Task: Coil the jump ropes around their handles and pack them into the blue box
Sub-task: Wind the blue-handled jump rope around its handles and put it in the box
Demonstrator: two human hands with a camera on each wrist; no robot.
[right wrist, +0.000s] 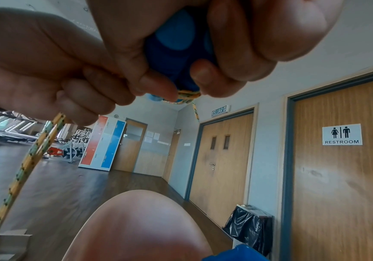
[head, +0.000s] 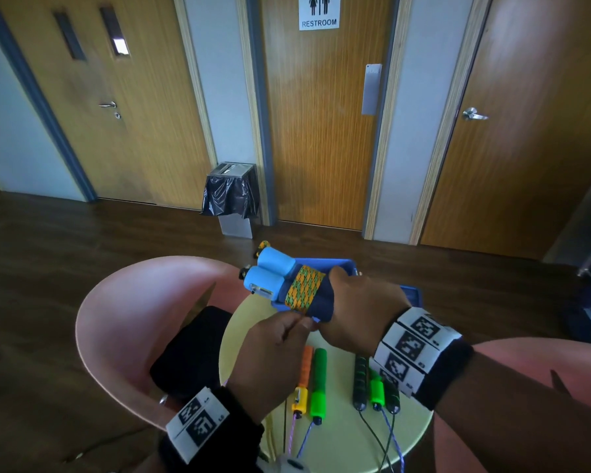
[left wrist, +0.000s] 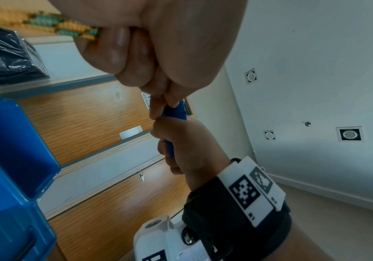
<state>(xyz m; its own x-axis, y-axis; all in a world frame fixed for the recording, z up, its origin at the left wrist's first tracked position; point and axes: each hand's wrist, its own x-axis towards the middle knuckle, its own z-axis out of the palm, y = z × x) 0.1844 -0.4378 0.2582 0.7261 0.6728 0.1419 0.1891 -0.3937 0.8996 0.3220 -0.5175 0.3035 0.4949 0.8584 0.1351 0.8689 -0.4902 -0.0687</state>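
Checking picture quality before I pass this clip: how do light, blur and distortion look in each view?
Head view: dim and wide-angle, door frames bowed; the blue handles and coiled rope stay legible. Left wrist view: left hand fills the top, soft and close; the blue box is sharp. Right wrist view: right hand looms blurred, while the restroom sign reads clearly.

Beyond my two hands, a white sign (head: 319, 11) on the wooden door (head: 321, 131) straight ahead reads "RESTROOM" under two pictogram figures. I read the same word on that sign (right wrist: 342, 134) from the right wrist, off to the right of my grip. Farther back, above the double doors left of it, a green sign (right wrist: 220, 111) says "KELUAR". The wrist-band markers (head: 413, 346) carry tiny digits I cannot read.
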